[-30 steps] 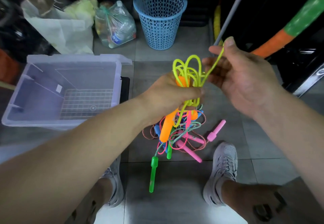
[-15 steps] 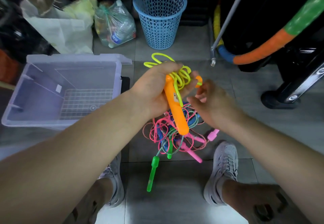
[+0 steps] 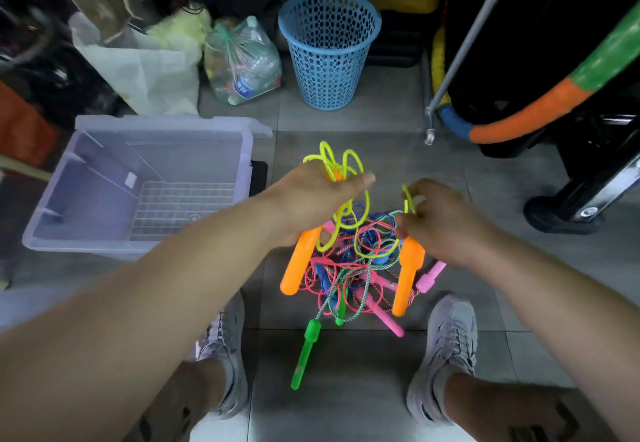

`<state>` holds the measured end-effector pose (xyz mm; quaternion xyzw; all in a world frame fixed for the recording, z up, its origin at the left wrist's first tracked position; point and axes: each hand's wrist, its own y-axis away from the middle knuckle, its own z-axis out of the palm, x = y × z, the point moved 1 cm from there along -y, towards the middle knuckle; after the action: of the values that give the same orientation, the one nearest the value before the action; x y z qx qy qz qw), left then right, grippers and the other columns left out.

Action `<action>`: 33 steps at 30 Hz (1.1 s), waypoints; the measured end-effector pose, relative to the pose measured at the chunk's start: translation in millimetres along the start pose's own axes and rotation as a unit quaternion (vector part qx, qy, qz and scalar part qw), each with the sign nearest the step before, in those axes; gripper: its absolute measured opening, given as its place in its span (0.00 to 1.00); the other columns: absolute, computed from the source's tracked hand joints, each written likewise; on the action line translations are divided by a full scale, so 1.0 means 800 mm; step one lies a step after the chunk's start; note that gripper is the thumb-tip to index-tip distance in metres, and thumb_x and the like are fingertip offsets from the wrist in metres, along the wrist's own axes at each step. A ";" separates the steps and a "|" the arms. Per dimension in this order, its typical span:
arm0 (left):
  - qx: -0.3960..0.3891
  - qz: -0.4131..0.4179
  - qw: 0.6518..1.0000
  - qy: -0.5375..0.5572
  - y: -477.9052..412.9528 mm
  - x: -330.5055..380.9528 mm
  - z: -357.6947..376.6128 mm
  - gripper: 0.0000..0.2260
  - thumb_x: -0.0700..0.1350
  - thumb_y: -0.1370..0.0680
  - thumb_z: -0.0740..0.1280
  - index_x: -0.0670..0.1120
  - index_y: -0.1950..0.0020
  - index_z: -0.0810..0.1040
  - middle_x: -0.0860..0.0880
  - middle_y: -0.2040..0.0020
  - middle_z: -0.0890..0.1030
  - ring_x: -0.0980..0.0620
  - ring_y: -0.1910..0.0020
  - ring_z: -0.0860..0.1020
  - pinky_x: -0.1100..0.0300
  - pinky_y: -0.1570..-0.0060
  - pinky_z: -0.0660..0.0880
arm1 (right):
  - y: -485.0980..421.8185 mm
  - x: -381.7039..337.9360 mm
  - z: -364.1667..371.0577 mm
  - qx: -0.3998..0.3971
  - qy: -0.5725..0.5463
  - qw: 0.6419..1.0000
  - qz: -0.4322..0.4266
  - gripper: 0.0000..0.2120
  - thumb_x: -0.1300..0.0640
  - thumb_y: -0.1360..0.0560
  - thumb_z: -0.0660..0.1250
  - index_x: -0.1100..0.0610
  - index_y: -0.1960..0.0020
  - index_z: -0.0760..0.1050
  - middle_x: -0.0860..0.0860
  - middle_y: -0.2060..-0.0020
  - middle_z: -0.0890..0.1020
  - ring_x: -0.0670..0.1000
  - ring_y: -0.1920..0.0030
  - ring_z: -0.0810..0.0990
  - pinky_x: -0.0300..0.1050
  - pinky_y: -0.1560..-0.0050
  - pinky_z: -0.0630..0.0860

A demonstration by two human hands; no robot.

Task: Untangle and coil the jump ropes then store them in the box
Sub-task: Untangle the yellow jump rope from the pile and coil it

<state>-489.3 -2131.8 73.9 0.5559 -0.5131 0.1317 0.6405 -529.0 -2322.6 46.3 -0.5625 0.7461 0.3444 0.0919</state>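
Centre of the frame, both hands are up over the pile. The left hand [image 3: 311, 202] has its grip closed round the yellow jump rope [image 3: 341, 164]: several loose yellow loops stand out above the knuckles and more droop below the thumb, while one orange handle [image 3: 298, 265] sticks out beneath the fist, angled down and to the left. Just to the right, the right hand [image 3: 440, 223] has its grip closed too, fingers curled on a short yellow bend of the same rope, and the second orange handle [image 3: 408, 275] hangs below that hand, close to upright. Between and under the two hands, the tangle of ropes [image 3: 356, 268] lies on the grey tiled floor [image 3: 346, 389], pink, blue and speckled cords knotted together. A green handle [image 3: 306, 355] trails out toward the bottom, and a pink handle [image 3: 429, 277] pokes out at right, just beside the second orange one. The clear plastic box [image 3: 104, 178] sits at middle left, open, well apart from the pile, with a wire grid showing at its bottom. A grey shoe [image 3: 225, 355] flanks the pile lower left, another shoe [image 3: 446, 348] lower right. At upper centre stands a blue basket [image 3: 329, 50], with a knotted plastic bag [image 3: 242, 61] just left of it.
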 end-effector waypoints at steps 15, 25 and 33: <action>-0.059 0.165 0.977 -0.125 0.021 0.005 -0.011 0.28 0.46 0.32 0.80 0.52 0.36 0.71 0.51 0.47 0.84 0.52 0.46 0.82 0.49 0.44 0.79 | 0.013 -0.049 -0.008 -0.048 -0.424 0.903 -0.053 0.31 0.40 0.39 0.80 0.48 0.40 0.76 0.57 0.46 0.84 0.53 0.52 0.85 0.55 0.53 0.82; 0.042 0.202 0.977 -0.056 0.041 0.027 -0.027 0.10 0.43 0.27 0.77 0.44 0.50 0.78 0.50 0.60 0.80 0.56 0.64 0.77 0.65 0.62 0.76 | 0.006 -0.020 -0.015 -0.018 -0.182 0.980 -0.072 0.34 0.52 0.34 0.81 0.43 0.32 0.71 0.51 0.40 0.78 0.51 0.41 0.79 0.53 0.38 0.77; -0.118 0.243 0.960 0.077 0.057 0.037 -0.014 0.09 0.44 0.23 0.63 0.44 0.57 0.82 0.43 0.64 0.80 0.50 0.64 0.78 0.59 0.60 0.75 | 0.005 -0.049 -0.017 -0.029 -0.227 0.955 -0.188 0.18 0.43 0.34 0.70 0.38 0.44 0.76 0.46 0.39 0.81 0.44 0.37 0.78 0.48 0.40 0.77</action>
<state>-504.1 -2118.2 125.2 0.3234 -0.5935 0.2642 0.6880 -515.6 -2300.3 78.6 -0.6019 0.5756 0.4615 0.3057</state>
